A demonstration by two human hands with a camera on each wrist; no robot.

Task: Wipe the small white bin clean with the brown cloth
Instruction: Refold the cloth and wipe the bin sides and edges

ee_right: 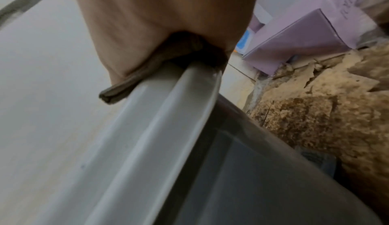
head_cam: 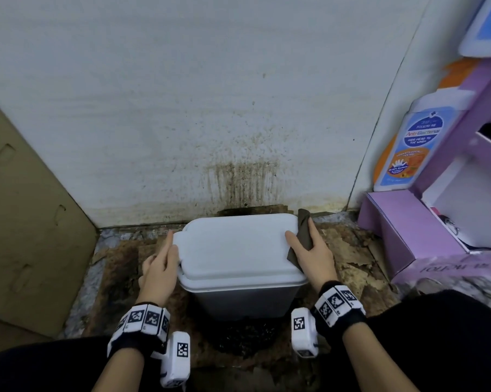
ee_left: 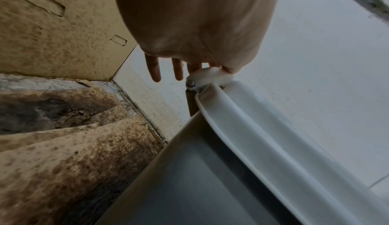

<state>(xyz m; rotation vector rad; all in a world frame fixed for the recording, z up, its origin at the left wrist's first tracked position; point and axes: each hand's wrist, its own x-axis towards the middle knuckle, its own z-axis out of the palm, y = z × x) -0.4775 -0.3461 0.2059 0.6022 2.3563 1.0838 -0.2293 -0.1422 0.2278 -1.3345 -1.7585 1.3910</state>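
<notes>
Brown cloth [head_cam: 302,236] pressed under right grip [head_cam: 309,250] against bin [head_cam: 238,250].

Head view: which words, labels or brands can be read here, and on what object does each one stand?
"FOLLOW ME" - bottle, upper blue label.
"Anti-Bacterial" - same bottle, red and blue band.
"KIDS HEAD TO TOE WASH" - same bottle, blue oval.
"FOLLOW ME" - purple box, printed upside down.
Orange panel and bottom line on the bottle: too small to read.
Wrist bands: square code marks only, no words.
Bin, cloth: no text.
</notes>
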